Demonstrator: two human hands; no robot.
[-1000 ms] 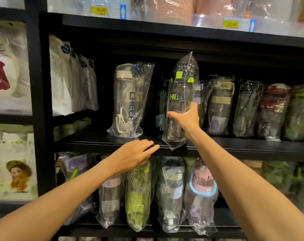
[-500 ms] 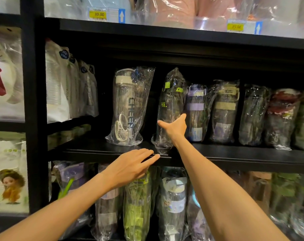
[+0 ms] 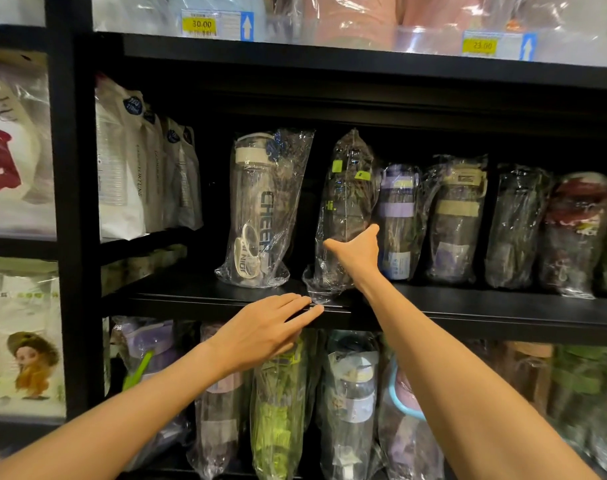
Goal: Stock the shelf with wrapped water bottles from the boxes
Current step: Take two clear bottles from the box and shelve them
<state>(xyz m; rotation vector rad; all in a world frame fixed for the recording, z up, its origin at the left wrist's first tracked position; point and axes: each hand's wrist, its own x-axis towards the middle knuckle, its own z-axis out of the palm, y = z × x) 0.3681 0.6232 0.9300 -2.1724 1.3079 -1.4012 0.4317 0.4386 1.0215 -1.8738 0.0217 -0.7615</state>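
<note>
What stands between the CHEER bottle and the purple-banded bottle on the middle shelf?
In the head view, the wrapped Hi. bottle stands there, gripped low by the right hand.

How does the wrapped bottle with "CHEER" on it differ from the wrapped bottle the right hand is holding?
The CHEER bottle has a cream lid and stands free, touched by no hand; the held bottle has lime-green tabs and "Hi." lettering, and the right hand grips it. The CHEER bottle stands further left. Both are in clear plastic on the middle shelf.

Bottles (image 3: 345,216) in crinkly glossy clear plastic wrap. Shelf (image 3: 468,303) smooth matt black, prob. metal. Pouches (image 3: 122,174) far left: matt white.
</note>
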